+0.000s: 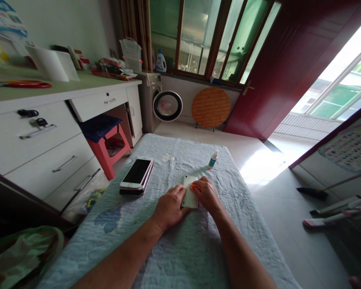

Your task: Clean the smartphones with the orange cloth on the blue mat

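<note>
A white smartphone point(189, 200) lies on the quilted cloth with its back, showing a small camera, facing up. My left hand point(170, 204) grips its left edge, fingers on top and thumb along the near end. In my right hand point(207, 193) an orange cloth point(195, 186) is pinched and pressed against the phone's back; most of the cloth is hidden by the fingers. To the left sits a stack of phones point(136, 173), the top one white with a dark screen. Beyond my right hand a small bottle point(213, 159) with a blue label stands upright.
The light-blue quilted cloth point(165, 257) covers the table. A pink stool point(108, 148) and a white desk point(48, 168) stand at the left. Farther back are a washing machine point(150, 92) with its door open, a round wooden tabletop point(211, 107) and a red door point(276, 60).
</note>
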Available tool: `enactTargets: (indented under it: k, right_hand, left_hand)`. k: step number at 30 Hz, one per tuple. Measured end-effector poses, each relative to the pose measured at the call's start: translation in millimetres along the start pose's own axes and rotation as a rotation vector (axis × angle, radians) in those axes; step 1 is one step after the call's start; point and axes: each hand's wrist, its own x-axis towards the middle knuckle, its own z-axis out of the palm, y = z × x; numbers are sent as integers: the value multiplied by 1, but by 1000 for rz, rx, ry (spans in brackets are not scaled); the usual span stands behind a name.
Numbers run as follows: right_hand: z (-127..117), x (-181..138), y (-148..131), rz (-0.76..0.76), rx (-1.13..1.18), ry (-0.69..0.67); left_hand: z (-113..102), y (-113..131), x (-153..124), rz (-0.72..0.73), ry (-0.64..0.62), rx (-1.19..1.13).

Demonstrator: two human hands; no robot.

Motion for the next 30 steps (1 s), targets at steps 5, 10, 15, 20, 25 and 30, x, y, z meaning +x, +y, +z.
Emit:
enactTargets:
  k: [5,10,15,20,25,30]
  right_hand:
    - [11,7,5,49,-53,117]
    - [7,5,1,-40,-63,53]
    - [-1,-4,-11,-162,-10,-90]
    - [0,-6,-16,-167,-17,-99]
    - [6,-2,-7,-61,-42,11]
    - [10,3,1,18,-68,92]
  left_hand:
    - [3,5,-1,-43,24,37]
    - [4,5,-1,-52,31,45]
    - [5,3,-2,-22,71,-23]
    - [6,2,-1,-12,100,-57]
    - [5,2,0,-21,82,-26]
    - [5,1,0,-39,74,1]
